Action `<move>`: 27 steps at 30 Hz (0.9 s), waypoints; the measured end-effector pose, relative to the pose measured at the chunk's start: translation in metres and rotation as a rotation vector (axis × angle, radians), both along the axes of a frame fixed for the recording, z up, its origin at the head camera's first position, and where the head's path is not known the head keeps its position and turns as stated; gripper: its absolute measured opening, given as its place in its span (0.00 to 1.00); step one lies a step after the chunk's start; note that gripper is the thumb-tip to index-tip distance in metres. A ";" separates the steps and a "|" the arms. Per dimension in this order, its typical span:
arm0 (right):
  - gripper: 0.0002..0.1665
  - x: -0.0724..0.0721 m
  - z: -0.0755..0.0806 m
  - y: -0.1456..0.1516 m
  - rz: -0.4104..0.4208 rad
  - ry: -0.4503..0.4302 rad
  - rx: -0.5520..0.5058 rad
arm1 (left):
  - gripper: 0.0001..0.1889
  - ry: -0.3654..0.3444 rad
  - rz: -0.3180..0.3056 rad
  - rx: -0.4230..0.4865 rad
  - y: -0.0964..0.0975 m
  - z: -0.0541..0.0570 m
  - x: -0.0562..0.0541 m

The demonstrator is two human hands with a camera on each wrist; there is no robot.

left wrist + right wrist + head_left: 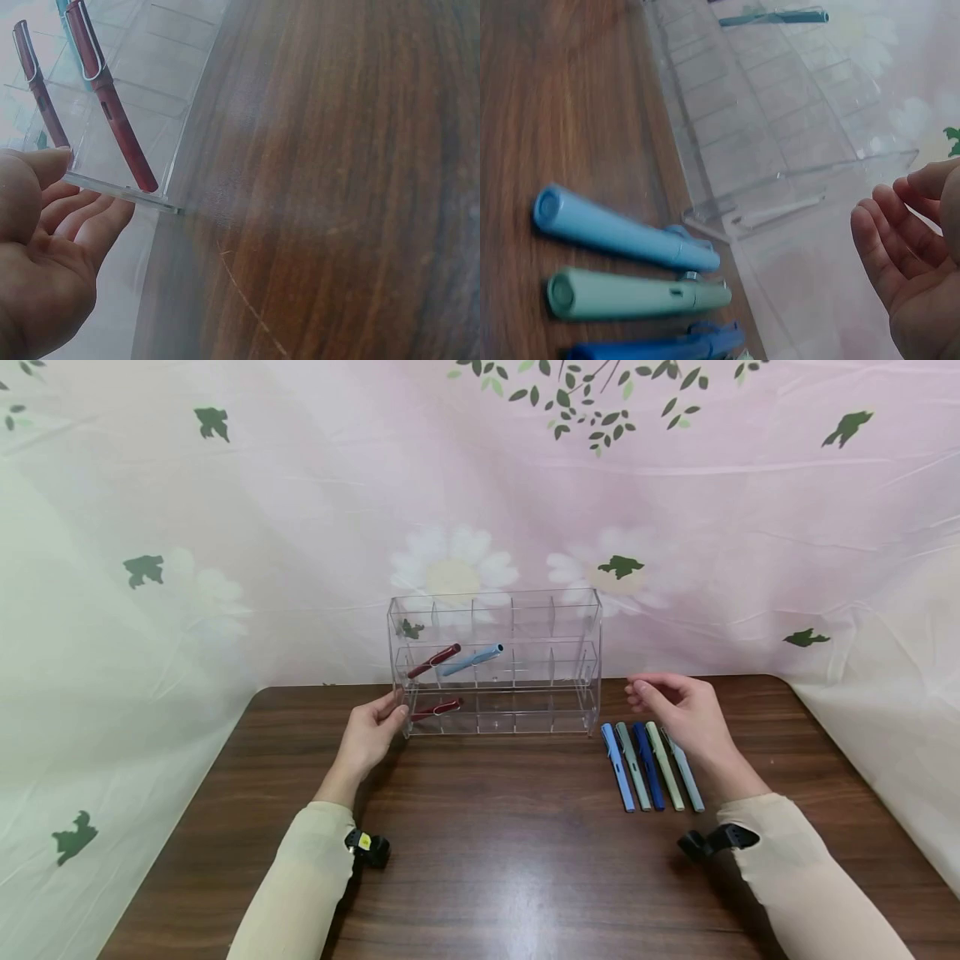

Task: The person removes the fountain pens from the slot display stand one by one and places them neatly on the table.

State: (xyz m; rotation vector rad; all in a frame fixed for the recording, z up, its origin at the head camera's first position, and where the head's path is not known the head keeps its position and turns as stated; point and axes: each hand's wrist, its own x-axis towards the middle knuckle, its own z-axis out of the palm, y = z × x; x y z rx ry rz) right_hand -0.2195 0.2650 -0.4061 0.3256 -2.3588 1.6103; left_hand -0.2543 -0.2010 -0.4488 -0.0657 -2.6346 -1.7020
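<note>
A clear acrylic tiered rack [495, 732] stands at the back of the table. My left hand [371, 731] holds its left side panel, thumb on one face and fingers on the other, as the left wrist view shows. One dark red pen [438, 709] leans in the lowest tier; another dark red pen [435, 661] and a light blue pen [472, 660] lean in the tier above. My right hand [690, 710], fingers loosely bent and holding nothing, hovers to the right of the rack, above the far ends of several pens.
Those pens lie side by side on the brown table [480, 860]: bright blue [619, 772], grey-green [634, 770], dark blue [649, 768], pale green [667, 770] and grey-blue [686, 777]. A flower-printed cloth [315, 568] hangs behind and at both sides.
</note>
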 end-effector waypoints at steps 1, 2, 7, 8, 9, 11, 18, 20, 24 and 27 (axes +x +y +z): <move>0.17 -0.001 0.001 -0.002 0.002 0.010 0.002 | 0.26 0.001 0.000 0.002 0.000 0.000 0.000; 0.17 -0.001 0.002 -0.005 0.006 0.017 0.001 | 0.26 0.004 -0.003 -0.004 0.000 0.000 0.000; 0.17 -0.004 0.006 -0.016 0.017 0.031 0.030 | 0.26 0.013 -0.007 -0.017 0.001 0.000 0.001; 0.17 -0.004 0.007 -0.018 0.021 0.031 0.034 | 0.25 0.014 -0.008 -0.021 0.001 0.000 0.001; 0.17 -0.005 0.008 -0.021 0.023 0.032 0.042 | 0.25 0.013 -0.006 -0.019 0.000 0.000 0.001; 0.17 -0.006 0.010 -0.025 0.026 0.033 0.054 | 0.25 0.012 -0.006 -0.018 0.000 0.000 0.001; 0.15 -0.011 0.018 -0.039 0.039 0.046 0.071 | 0.26 0.002 -0.002 0.008 0.000 -0.001 0.000; 0.14 -0.014 0.020 -0.041 0.042 0.059 0.069 | 0.26 0.002 -0.005 0.010 0.001 0.000 0.000; 0.14 -0.018 0.025 -0.047 0.057 0.063 0.073 | 0.26 -0.002 -0.011 0.013 0.000 0.000 0.000; 0.15 -0.020 0.029 -0.053 0.074 0.040 0.081 | 0.26 -0.007 -0.010 0.013 0.000 0.000 0.001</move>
